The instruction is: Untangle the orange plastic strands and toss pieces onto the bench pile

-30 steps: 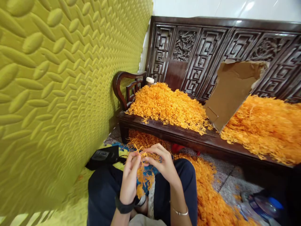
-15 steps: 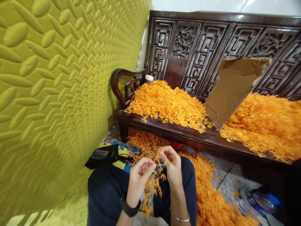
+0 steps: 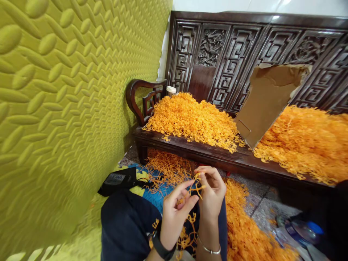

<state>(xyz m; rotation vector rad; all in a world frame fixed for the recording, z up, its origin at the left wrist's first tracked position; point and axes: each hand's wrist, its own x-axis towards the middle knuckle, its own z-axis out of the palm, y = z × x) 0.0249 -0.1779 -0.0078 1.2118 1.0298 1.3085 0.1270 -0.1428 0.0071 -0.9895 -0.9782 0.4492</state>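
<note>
Cardboard splits two orange heaps on the bench.

Carved dark wooden bench right of padded yellow wall panel; torn brown cardboard sheet between two orange strand heaps on it.

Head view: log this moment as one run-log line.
left hand: pinching orange plastic sprig | right hand: pinching same sprig | loose sprigs: lap, floor | bench: two orange heaps, cardboard between
</note>
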